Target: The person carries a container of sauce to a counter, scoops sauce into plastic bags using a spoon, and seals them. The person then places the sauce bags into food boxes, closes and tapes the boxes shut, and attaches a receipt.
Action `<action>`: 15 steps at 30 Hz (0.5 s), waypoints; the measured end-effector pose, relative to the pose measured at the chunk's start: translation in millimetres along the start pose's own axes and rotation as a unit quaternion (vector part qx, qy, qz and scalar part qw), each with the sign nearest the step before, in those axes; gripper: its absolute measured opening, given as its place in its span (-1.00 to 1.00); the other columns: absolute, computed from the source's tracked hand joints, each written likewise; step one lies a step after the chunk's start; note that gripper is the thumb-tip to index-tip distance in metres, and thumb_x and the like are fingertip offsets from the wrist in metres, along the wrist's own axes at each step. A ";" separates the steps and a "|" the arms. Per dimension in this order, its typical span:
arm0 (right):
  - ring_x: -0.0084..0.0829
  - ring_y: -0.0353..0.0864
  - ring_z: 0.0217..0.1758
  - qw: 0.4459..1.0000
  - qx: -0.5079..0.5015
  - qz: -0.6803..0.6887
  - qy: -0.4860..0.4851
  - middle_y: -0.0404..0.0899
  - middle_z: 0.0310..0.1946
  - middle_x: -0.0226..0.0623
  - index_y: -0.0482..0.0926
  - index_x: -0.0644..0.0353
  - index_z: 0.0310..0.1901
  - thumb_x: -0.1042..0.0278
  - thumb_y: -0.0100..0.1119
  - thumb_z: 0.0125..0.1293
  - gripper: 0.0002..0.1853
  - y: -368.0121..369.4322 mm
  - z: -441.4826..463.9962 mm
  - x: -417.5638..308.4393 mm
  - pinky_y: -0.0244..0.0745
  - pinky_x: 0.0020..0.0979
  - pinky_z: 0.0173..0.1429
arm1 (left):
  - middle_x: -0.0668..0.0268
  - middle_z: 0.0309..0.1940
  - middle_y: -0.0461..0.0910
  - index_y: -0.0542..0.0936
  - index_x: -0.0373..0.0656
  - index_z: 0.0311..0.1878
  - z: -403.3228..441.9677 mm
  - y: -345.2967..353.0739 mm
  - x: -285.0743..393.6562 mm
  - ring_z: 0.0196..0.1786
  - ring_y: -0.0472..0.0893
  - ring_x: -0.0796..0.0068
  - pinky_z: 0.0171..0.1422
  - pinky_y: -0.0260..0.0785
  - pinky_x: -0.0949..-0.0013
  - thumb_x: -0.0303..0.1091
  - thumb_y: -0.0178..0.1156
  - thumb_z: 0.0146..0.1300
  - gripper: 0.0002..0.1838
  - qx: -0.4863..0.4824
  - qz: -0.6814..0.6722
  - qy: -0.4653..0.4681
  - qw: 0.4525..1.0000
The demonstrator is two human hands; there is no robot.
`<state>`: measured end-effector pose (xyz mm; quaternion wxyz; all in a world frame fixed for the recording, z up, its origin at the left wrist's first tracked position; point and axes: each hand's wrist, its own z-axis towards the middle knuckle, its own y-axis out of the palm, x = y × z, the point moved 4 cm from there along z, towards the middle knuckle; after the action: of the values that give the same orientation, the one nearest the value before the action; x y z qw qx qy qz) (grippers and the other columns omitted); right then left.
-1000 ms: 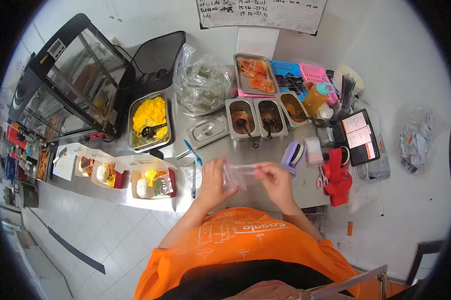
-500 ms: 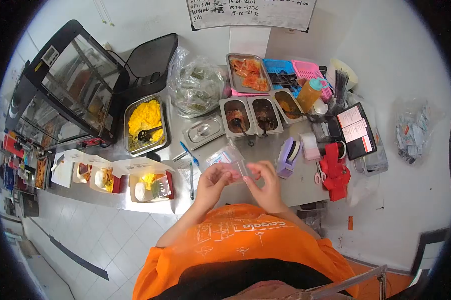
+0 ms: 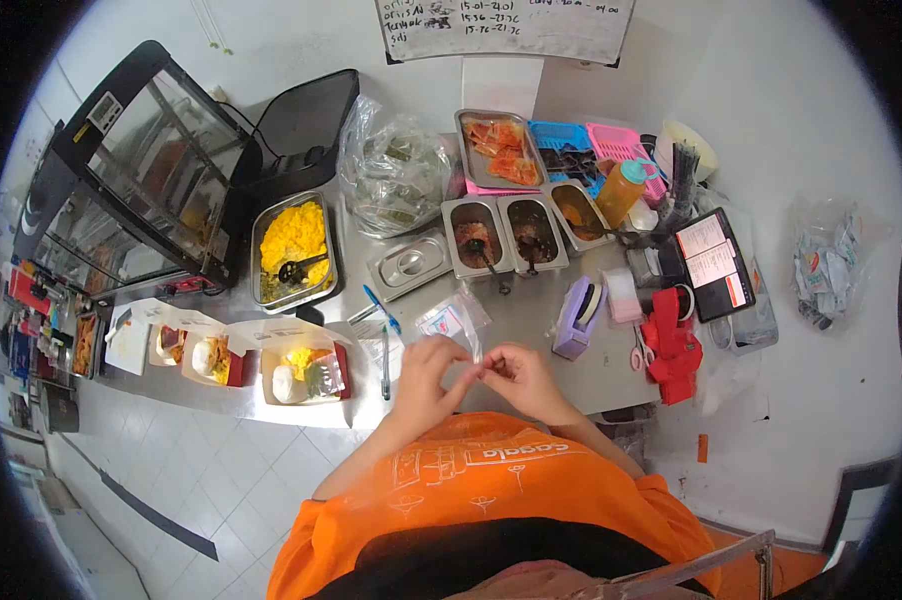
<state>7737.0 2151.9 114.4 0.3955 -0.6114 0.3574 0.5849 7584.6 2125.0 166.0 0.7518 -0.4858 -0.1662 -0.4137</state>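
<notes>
My left hand [image 3: 433, 382] and my right hand [image 3: 521, 380] meet close to the table's front edge, fingertips pinched together. Between them is a small clear plastic bag [image 3: 475, 346], bunched into a narrow strip that rises above the fingers. Whether anything is inside it is too small to tell. Just beyond lies a clear packet with a red and blue print [image 3: 441, 321]. To the left of my left hand are a blue pen [image 3: 381, 308] and a dark pen [image 3: 385, 362]. A purple tape dispenser [image 3: 578, 320] stands to the right of my right hand.
Open food boxes [image 3: 305, 374] line the front left edge. Behind stand a tray of yellow egg [image 3: 293, 240], a metal lid [image 3: 409, 264], sauce pans [image 3: 476, 237] and a bag of green packets [image 3: 396, 175]. Red ribbon [image 3: 671, 345] and scissors [image 3: 642, 348] lie right.
The plastic bag was spread flat between my hands and is now gathered into a thin strip. My right hand has lowered and my fingertips have come together.
</notes>
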 end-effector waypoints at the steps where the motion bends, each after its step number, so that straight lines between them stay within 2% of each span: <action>1: -0.64 0.50 -0.37 1.000 -0.002 0.001 -0.023 0.55 -0.44 -0.40 0.54 0.30 -0.31 0.47 0.24 0.17 -0.89 1.1 0.6 -1.3 0.41 -0.56 -0.28 | 0.17 -0.38 0.50 0.49 -0.27 -0.28 -0.4 4.4 1.2 -0.28 0.50 0.13 -0.18 0.31 0.22 -0.41 0.26 0.09 -0.81 -0.066 -0.032 -0.006 0.997; 4: -0.67 0.47 -0.28 0.996 -0.042 -0.070 -0.025 0.43 -0.32 -0.39 0.50 0.36 -0.29 0.58 0.17 0.20 -0.92 1.2 0.7 -5.4 0.43 -0.60 -0.20 | 0.18 -0.43 0.50 0.51 -0.27 -0.38 -5.5 14.5 -6.7 -0.34 0.53 0.18 -0.24 0.35 0.25 -0.42 0.23 0.10 -0.87 -0.079 -0.083 -0.042 0.993; 7: -0.65 0.47 -0.28 0.994 -0.066 -0.089 0.002 0.44 -0.33 -0.37 0.50 0.36 -0.30 0.58 0.16 0.20 -0.94 1.4 0.3 -4.7 0.44 -0.60 -0.19 | 0.13 -0.46 0.49 0.50 -0.28 -0.41 -5.8 13.2 -6.4 -0.36 0.52 0.10 -0.28 0.34 0.18 -0.44 0.19 0.11 -0.89 -0.068 -0.094 -0.023 0.993; 10: -0.65 0.48 -0.28 0.995 -0.067 -0.075 -0.013 0.44 -0.35 -0.39 0.51 0.35 -0.30 0.56 0.15 0.22 -0.95 1.2 0.1 -1.9 0.44 -0.59 -0.20 | 0.12 -0.44 0.50 0.51 -0.28 -0.41 -7.0 14.2 -9.5 -0.35 0.52 0.04 -0.27 0.35 0.14 -0.45 0.17 0.11 -0.91 -0.090 -0.064 -0.024 0.994; 13: -0.58 0.47 -0.37 0.992 -0.077 -0.099 -0.032 0.44 -0.41 -0.33 0.48 0.36 -0.36 0.53 0.12 0.24 -0.93 2.7 0.1 -7.6 0.39 -0.55 -0.31 | 0.12 -0.41 0.48 0.50 -0.27 -0.37 -8.1 14.8 -12.9 -0.31 0.48 0.06 -0.22 0.32 0.16 -0.47 0.12 0.13 -0.94 -0.109 -0.058 -0.036 0.992; 15: -0.46 0.44 -0.43 0.980 -0.081 -0.161 -0.088 0.42 -0.45 -0.26 0.44 0.36 -0.39 0.52 0.10 0.23 -0.90 4.2 -0.8 -22.0 0.33 -0.48 -0.37 | 0.17 -0.47 0.46 0.50 -0.24 -0.42 -5.1 11.4 -5.5 -0.33 0.47 0.12 -0.25 0.31 0.18 -0.47 0.16 0.06 -0.94 -0.107 -0.002 -0.001 0.994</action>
<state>7732.2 2148.7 136.1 0.4635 -0.6372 0.1692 0.5920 7589.4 2125.2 153.3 0.6943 -0.5637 -0.1229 -0.4301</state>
